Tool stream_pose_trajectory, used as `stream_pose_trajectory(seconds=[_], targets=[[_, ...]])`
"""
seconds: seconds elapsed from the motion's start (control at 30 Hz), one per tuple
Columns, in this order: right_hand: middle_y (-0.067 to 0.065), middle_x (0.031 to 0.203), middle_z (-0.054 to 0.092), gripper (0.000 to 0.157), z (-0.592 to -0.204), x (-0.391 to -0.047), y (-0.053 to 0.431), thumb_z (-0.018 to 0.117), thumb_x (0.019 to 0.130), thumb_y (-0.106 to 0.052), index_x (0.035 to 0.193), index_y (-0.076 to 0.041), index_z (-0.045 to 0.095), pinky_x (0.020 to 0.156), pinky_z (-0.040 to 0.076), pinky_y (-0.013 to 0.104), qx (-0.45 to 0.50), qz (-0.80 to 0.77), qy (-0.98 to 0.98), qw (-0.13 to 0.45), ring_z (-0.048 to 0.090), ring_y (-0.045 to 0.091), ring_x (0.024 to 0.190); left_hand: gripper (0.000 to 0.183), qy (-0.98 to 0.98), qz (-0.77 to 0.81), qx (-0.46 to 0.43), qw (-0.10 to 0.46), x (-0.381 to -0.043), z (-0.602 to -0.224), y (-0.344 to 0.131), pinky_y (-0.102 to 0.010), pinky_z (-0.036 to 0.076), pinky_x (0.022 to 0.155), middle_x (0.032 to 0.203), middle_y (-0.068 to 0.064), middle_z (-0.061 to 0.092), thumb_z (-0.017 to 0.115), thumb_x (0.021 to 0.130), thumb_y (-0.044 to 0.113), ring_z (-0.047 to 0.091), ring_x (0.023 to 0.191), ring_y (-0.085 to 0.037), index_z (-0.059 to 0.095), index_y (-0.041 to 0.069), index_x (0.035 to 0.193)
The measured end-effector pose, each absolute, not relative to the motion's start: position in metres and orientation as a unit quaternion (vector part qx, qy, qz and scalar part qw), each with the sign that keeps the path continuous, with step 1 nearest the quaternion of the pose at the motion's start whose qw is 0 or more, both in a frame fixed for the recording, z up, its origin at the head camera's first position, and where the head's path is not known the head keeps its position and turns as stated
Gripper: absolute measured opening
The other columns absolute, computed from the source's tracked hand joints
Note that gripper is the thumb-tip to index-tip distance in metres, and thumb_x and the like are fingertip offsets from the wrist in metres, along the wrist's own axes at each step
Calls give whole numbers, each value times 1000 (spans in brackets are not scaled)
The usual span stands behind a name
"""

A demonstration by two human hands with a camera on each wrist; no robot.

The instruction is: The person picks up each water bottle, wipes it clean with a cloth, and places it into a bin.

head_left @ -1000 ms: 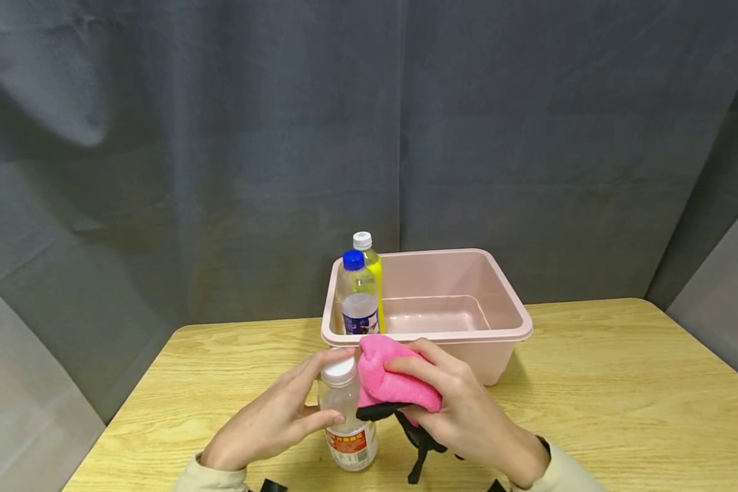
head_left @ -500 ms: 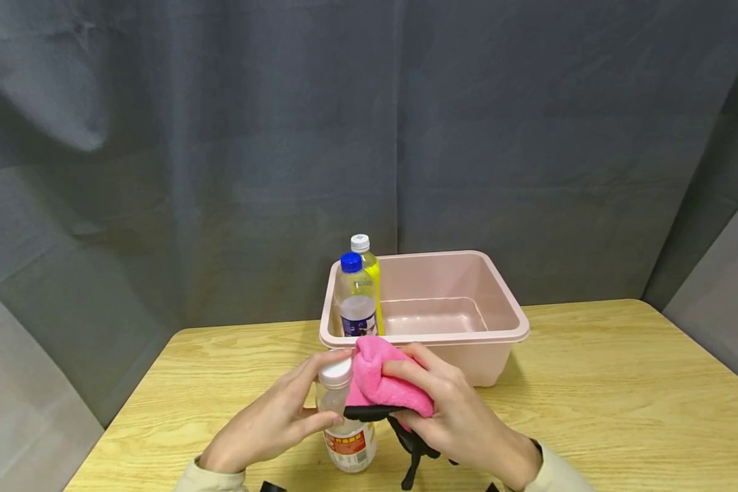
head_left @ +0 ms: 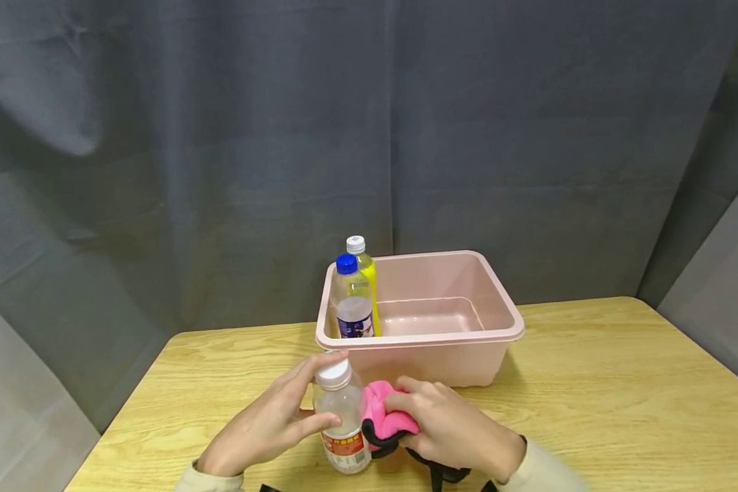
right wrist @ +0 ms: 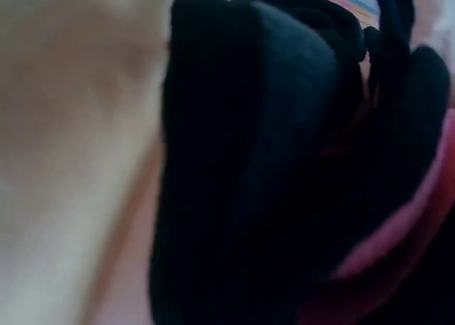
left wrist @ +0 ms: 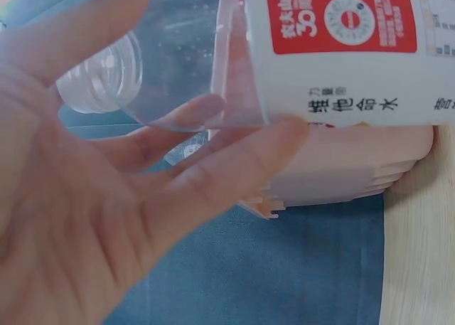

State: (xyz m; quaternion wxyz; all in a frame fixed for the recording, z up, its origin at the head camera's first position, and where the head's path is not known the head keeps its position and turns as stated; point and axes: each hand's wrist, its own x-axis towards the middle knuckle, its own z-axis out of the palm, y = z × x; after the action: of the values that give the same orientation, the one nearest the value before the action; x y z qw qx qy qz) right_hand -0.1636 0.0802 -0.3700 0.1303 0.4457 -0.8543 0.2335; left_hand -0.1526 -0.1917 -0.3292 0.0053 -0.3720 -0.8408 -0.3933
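Note:
A clear plastic bottle (head_left: 344, 417) with a white cap and a red-and-white label stands upright on the table. My left hand (head_left: 277, 417) holds it from the left, fingers at the cap and thumb across the front. In the left wrist view, the thumb of the left hand (left wrist: 199, 197) lies along the bottle (left wrist: 334, 55) at the label's edge. My right hand (head_left: 449, 424) grips a bunched pink cloth (head_left: 384, 417) with black edging and a black strap, right at the bottle's right side. The cloth's black edging (right wrist: 227, 126) fills most of the right wrist view.
A pale pink plastic basin (head_left: 424, 345) stands on the wooden table (head_left: 590, 383) just behind the hands. Inside its left end are a blue-capped bottle (head_left: 352, 307) and a white-capped bottle (head_left: 369, 273) with yellow. A dark grey curtain (head_left: 270, 150) hangs behind the table.
My right hand has moved the cloth down from beside the cap to the level of the bottle's label. The left hand keeps its hold on the bottle.

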Motion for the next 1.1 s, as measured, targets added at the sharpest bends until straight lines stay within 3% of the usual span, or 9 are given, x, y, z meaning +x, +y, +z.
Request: stream_pose_trajectory(seconds=[0.1, 0.2, 0.43, 0.57, 0.83, 1.0, 1.1], targets=[[-11, 87, 53, 31, -384, -167, 77, 83, 71, -4, 90, -22, 68, 64, 46, 23, 429, 186, -883, 46, 48, 3, 71, 61, -837, -396, -377, 6, -154, -330, -192, -26, 58, 79, 144, -14, 50, 70, 97, 22, 55, 122, -34, 40, 11, 148], [-11, 86, 54, 32, -392, -168, 75, 83, 69, -2, 89, -22, 68, 65, 46, 24, 424, 154, -892, 9, 48, 3, 71, 60, -836, -400, -376, 4, -155, -331, -192, -26, 58, 80, 146, -13, 49, 71, 97, 22, 54, 124, -33, 40, 11, 147], [-10, 86, 53, 31, -392, -169, 74, 84, 70, -3, 90, -22, 68, 65, 47, 24, 425, 145, -893, 12, 47, 3, 71, 61, -835, -404, -374, 0, -155, -331, -192, -26, 58, 80, 145, -14, 49, 71, 96, 22, 53, 124, -34, 40, 11, 148], [-9, 86, 54, 33, -386, -168, 77, 87, 69, -6, 92, -23, 69, 64, 48, 25, 435, 132, -889, 54, 50, 5, 71, 61, -839, -400, -370, -1, -155, -331, -192, -26, 58, 81, 144, -13, 50, 71, 97, 23, 53, 123, -34, 40, 12, 148], [-9, 87, 52, 42, -360, -161, 81, 84, 66, 0, 99, -21, 70, 59, 44, 17, 459, 216, -838, 200, 49, 4, 67, 62, -841, -400, -363, -12, -155, -328, -192, -28, 59, 81, 141, -13, 50, 71, 97, 24, 54, 122, -35, 39, 14, 148], [1, 104, 61, 51, -353, -161, 77, 82, 66, 8, 110, -13, 70, 73, 53, 20, 460, 333, -770, 291, 61, 13, 83, 61, -834, -401, -379, 2, -155, -330, -193, -26, 58, 80, 143, -14, 50, 71, 96, 19, 53, 123, -34, 39, 11, 148], [7, 110, 63, 55, -353, -161, 72, 81, 66, 13, 115, -9, 68, 81, 53, 23, 455, 415, -723, 313, 62, 19, 93, 60, -826, -403, -394, 9, -156, -332, -193, -27, 58, 81, 148, -14, 47, 71, 97, 17, 52, 126, -33, 40, 13, 148]])
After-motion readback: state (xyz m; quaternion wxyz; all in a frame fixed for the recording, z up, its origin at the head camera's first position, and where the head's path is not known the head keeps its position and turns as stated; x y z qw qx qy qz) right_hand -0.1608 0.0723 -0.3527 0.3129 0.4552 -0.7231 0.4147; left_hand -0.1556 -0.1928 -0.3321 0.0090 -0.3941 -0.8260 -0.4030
